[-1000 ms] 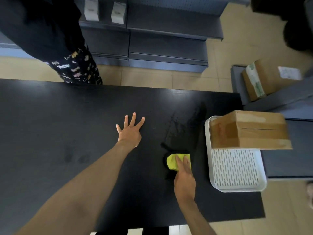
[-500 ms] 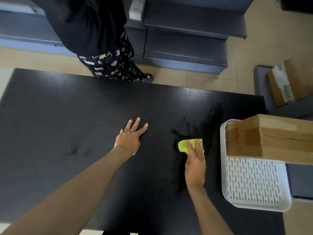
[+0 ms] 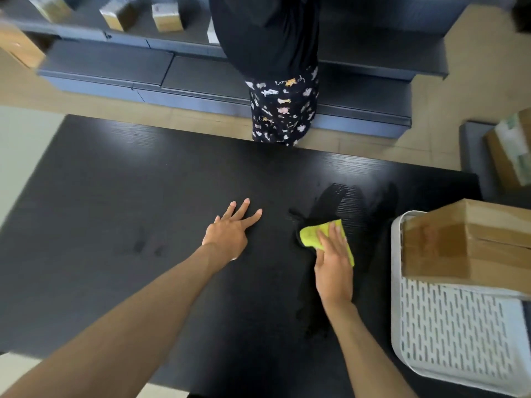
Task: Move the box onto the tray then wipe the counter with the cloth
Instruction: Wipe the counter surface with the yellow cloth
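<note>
On black counter [image 3: 115, 182], 1 box [image 3: 471, 242] on 1 tray [image 3: 459, 334], right hand [image 3: 333, 262] flat on 1 cloth [image 3: 310, 234], left hand [image 3: 230, 228] spread

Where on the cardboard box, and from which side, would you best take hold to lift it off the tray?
Grip the cardboard box by its two opposite side walls, from above: its flat sides stand upright, its near-left corner overhangs the white tray, and its right end is out of view.

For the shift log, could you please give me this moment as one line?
stage: wiping | box: on tray | right hand: flat on cloth | left hand: flat on counter
</note>
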The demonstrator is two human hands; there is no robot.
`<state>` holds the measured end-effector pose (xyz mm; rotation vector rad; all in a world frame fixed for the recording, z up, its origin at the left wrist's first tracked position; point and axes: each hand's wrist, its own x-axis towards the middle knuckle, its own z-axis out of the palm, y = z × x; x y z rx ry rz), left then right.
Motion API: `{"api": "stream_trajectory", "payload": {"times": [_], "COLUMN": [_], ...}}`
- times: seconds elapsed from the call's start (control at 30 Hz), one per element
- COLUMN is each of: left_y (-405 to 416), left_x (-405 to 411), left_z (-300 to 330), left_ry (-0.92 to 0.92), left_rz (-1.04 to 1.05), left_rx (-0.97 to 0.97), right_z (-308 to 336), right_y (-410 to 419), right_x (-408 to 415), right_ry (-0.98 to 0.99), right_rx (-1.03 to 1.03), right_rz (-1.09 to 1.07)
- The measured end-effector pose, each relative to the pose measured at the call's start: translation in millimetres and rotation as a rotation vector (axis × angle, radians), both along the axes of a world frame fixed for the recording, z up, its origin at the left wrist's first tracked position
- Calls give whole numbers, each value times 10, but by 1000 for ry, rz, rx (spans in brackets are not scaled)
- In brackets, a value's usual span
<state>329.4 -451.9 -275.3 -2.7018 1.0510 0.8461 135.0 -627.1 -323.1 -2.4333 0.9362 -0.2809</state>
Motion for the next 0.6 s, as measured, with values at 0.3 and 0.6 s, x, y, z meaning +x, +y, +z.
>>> {"api": "stream_trajectory", "payload": {"times": [0.3,0.6], "left_y": [386,725], "left_x": [-156,-242], "left_z": [239,-84], "left_ry": [45,35], "left_rz": [79,90], "left_rx": [14,-57], "right_z": [104,-12], "right_y": [1549,362], "right_x": [-1291,-122], "right_ry": [20,-112], "right_rx": [113,14], "right_rz": [178,148]}}
